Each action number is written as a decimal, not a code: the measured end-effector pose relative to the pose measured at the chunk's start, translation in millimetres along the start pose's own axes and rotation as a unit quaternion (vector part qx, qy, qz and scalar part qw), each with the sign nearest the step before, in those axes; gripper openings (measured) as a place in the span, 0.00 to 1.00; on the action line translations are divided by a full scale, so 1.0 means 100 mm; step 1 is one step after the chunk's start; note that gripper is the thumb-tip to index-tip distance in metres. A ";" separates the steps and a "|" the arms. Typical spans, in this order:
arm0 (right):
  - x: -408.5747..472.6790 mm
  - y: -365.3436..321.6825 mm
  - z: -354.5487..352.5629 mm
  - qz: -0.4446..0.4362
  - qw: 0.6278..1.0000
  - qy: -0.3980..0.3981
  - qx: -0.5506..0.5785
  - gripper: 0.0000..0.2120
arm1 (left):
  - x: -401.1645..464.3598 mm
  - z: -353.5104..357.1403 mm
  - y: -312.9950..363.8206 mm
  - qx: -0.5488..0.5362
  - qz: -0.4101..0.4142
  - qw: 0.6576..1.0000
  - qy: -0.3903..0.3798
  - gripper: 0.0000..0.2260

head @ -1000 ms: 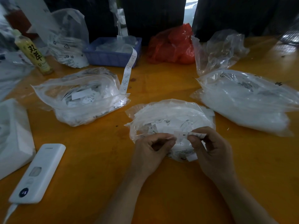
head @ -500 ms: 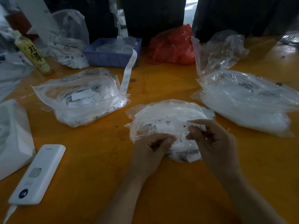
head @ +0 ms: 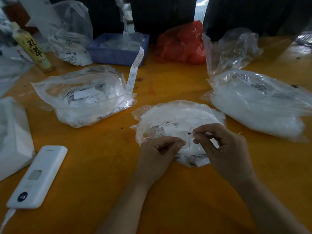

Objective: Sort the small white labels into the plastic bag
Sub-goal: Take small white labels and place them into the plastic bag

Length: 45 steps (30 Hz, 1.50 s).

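Labels (head: 184, 134), apparently pinched by both hands' grips, over the bag (head: 177, 115) between fuller bags.

Open bag (head: 168, 115) lies mid-table (head: 101, 166) — fuller bags left (head: 81, 98) and right (head: 256, 102), tray (head: 114, 54) behind.

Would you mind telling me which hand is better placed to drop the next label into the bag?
Right, probably. The right hand already pinches a label directly over the bag, while the left hand grips the bag's near edge, steadying it.
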State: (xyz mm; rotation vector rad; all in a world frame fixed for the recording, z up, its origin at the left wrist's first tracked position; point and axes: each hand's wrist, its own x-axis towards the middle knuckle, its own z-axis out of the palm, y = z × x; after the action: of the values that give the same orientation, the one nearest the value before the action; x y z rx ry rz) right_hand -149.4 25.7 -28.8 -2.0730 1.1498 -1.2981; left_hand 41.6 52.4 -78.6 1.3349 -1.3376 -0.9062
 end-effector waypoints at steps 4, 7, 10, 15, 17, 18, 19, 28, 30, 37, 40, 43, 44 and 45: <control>0.01 -0.01 -0.01 -0.014 1.000 0.015 -0.005 0.07 | 0.00 0.00 0.00 0.000 -0.003 1.000 -0.002 0.05; 0.00 0.00 0.00 -0.021 0.999 0.018 -0.021 0.07 | 0.00 0.00 0.00 -0.002 -0.001 1.000 -0.001 0.05; -0.02 0.03 0.00 -0.028 0.999 0.021 -0.041 0.07 | 0.00 0.00 0.00 -0.006 0.001 1.000 0.000 0.06; -0.05 0.03 0.01 -0.024 0.998 0.019 -0.054 0.07 | -0.01 0.00 0.00 -0.009 -0.003 1.000 0.000 0.12; -0.05 0.03 0.01 -0.031 0.997 0.014 -0.065 0.07 | -0.01 0.00 0.00 -0.012 -0.001 1.000 -0.001 0.12; -0.05 0.03 0.01 -0.037 0.996 0.010 -0.075 0.07 | -0.01 0.01 0.01 -0.013 0.002 1.000 0.001 0.12; -0.05 0.03 0.01 -0.042 0.996 0.006 -0.082 0.07 | -0.01 0.01 0.01 -0.015 0.004 1.000 0.003 0.11; 0.01 0.09 -0.07 -0.009 0.993 -0.076 -0.088 0.07 | -0.02 -0.01 0.05 -0.013 -0.006 1.000 0.007 0.07; 0.05 0.08 -0.10 0.015 0.989 -0.124 -0.078 0.08 | -0.02 -0.01 0.07 -0.017 -0.018 1.000 0.004 0.07; 0.13 0.00 0.02 0.067 0.992 -0.087 -0.054 0.22 | -0.03 0.00 0.11 -0.069 -0.028 0.997 0.027 0.09; 0.09 -0.05 0.08 0.042 0.995 -0.063 -0.066 0.16 | -0.02 -0.02 0.15 -0.081 -0.028 0.995 0.042 0.10; 0.05 -0.06 0.14 0.043 0.994 -0.075 -0.069 0.13 | -0.02 -0.03 0.19 -0.088 -0.040 0.994 0.050 0.08; 0.03 -0.06 0.16 0.045 0.995 -0.068 -0.065 0.13 | -0.02 -0.03 0.21 -0.088 -0.041 0.994 0.048 0.07; 0.02 -0.06 0.17 0.050 0.995 -0.059 -0.064 0.13 | -0.03 -0.04 0.23 -0.084 -0.040 0.995 0.046 0.06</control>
State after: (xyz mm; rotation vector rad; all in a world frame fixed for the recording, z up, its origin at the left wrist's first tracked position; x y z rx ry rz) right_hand -131.6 26.8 -31.0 -2.1211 1.2965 -1.0646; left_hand 39.7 58.0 -56.3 1.2905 -1.1178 -0.9773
